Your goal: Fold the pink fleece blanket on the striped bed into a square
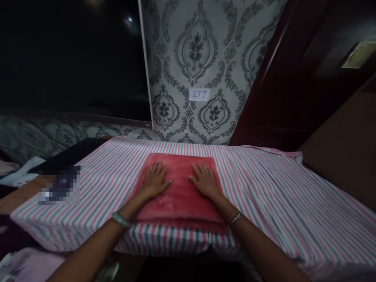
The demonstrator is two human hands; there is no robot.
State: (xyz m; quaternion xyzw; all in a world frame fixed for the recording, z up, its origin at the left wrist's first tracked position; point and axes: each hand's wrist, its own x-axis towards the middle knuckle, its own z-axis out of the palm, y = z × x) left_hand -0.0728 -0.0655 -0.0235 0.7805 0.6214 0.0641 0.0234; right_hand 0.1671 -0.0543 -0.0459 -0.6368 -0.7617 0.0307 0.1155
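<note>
A folded red plush cloth (pixel 179 196) lies flat near the front edge of a table, its folded layers showing along the near side. My left hand (pixel 154 182) rests palm down on its left part, fingers spread and thumb pointing inward. On the right part lies my right hand (pixel 205 182), also flat with its fingers apart. Neither hand grips anything. A pale bangle (pixel 121 220) circles my left wrist, and a thin metal bracelet (pixel 235 218) is on my right wrist.
Under the cloth spreads a striped tablecloth (pixel 264 196) in pink, grey and white. A large dark screen (pixel 73 58) stands behind at left. A paper marked 277 (pixel 199 94) is on the patterned wall. A pixelated patch (pixel 60 186) covers something at the left edge.
</note>
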